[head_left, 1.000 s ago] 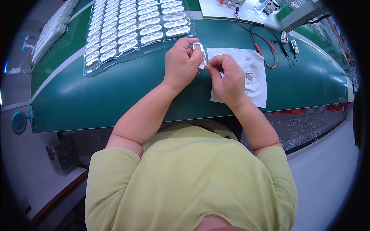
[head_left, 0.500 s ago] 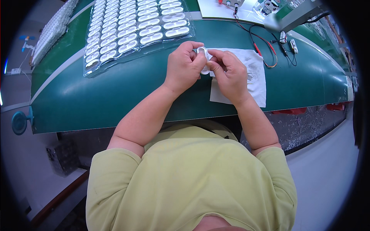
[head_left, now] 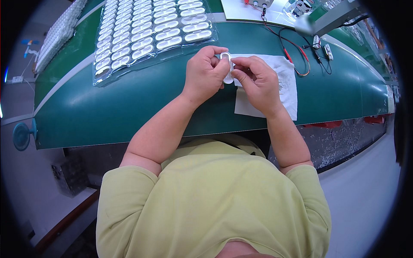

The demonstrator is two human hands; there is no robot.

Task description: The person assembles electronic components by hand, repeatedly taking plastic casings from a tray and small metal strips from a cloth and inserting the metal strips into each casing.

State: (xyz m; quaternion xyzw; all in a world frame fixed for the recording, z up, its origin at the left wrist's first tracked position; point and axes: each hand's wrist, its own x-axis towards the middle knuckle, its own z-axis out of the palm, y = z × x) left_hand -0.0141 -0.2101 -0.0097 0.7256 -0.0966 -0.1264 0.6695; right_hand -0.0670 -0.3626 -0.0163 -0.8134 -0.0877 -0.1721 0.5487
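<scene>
My left hand [head_left: 204,73] is closed around a small white oval shell [head_left: 228,79], held upright above the table with the thumb against its face. At the shell's right edge, the thumb and forefinger of my right hand [head_left: 260,85] are bent in a pinch. Whatever lies between those fingertips is too small to make out. A white cloth [head_left: 266,111] lies under my right hand, with small thin pieces on it partly hidden by that hand. Behind my left hand, a clear plastic tray [head_left: 129,69] carries rows of similar white oval shells [head_left: 169,41].
Red and black test leads [head_left: 287,53] run from a device [head_left: 260,3] on a white board [head_left: 236,13]. Two small white pieces with wires [head_left: 328,51] lie at the right. A grey metal arm [head_left: 340,19] juts in. Another stacked tray [head_left: 60,36] stands far left on the green table [head_left: 129,107].
My right hand has shifted slightly right, its thumb and fingers a little changed against the shell's edge. My left hand and the shell stay nearly in place.
</scene>
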